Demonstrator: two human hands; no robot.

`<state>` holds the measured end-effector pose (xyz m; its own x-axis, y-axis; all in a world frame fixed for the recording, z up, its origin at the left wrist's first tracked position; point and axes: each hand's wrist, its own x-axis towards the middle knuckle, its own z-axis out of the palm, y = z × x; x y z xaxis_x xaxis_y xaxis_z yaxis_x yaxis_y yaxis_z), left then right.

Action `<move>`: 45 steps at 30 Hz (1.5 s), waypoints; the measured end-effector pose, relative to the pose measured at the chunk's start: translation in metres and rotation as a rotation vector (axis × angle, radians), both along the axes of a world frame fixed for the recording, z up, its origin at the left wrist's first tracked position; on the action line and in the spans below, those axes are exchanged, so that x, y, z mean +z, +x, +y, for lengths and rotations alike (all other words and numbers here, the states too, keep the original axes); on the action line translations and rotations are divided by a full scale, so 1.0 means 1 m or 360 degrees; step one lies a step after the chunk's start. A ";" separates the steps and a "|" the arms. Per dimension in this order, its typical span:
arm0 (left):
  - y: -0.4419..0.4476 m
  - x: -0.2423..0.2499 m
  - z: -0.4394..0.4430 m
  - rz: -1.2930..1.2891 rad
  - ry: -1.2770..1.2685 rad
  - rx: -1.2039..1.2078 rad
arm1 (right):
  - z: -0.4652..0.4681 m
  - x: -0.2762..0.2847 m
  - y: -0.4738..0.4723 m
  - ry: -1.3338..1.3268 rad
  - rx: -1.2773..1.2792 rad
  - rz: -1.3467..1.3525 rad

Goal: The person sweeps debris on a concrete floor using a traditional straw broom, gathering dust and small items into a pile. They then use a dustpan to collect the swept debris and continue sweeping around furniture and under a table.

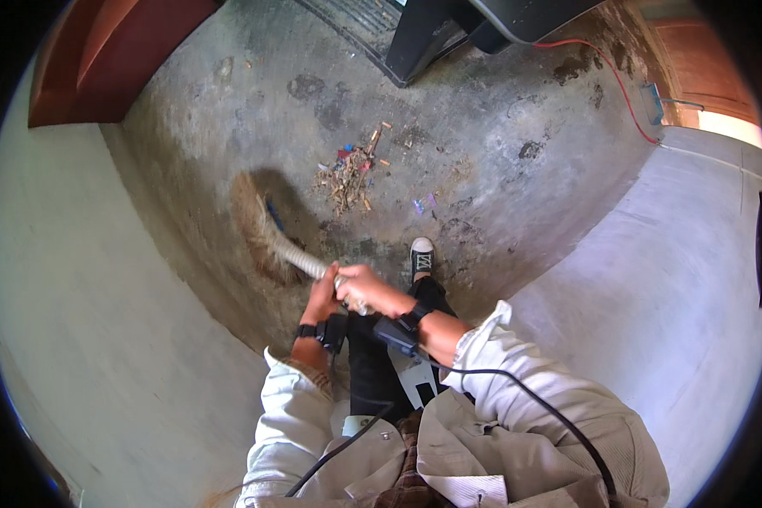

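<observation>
Both my hands grip the pale wrapped handle of a broom (301, 259) in front of my legs. My left hand (322, 295) closes round it just ahead of my right hand (368, 290), and the two nearly touch. The handle's end sticks out beneath my right hand. The broom's brown bristle head (254, 222) lies to the left, close to the wall's base, and is somewhat blurred. To the right of the bristles, a pile of litter (349, 174) with wood bits and red and blue scraps rests on the concrete floor (482, 101). A purple wrapper (425, 204) lies apart from it.
Pale walls (89, 286) rise on both sides. A dark red piece of furniture (101, 70) stands at the upper left. Black equipment on a frame (419, 44) stands at the top. A red cable (616, 73) runs along the right. My sneaker (422, 255) is near the wrapper.
</observation>
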<state>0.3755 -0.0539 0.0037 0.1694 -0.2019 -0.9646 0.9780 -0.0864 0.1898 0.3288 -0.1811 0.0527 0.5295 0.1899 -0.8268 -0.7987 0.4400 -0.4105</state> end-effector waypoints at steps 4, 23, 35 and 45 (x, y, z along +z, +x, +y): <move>-0.026 -0.019 -0.081 -0.0004 -0.0147 -0.0350 | -0.067 0.001 -0.044 -0.0073 -0.0465 0.0053; -0.039 0.086 -0.135 -0.0007 -0.1088 -0.0712 | -0.250 0.154 -0.114 -0.0677 -0.1279 -0.0021; -0.021 0.146 0.137 -0.0265 0.0093 -0.0450 | -0.138 0.125 -0.145 -0.0082 -0.1145 0.0139; -0.083 0.149 0.120 -0.0130 0.0128 -0.0546 | -0.197 0.083 -0.220 -0.0456 -0.0862 0.0002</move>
<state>0.2922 0.0661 0.1523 0.1822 -0.1844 -0.9658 0.8713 -0.4249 0.2455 0.1087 -0.3782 0.1358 0.4878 -0.3360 -0.8057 -0.4930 0.6557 -0.5719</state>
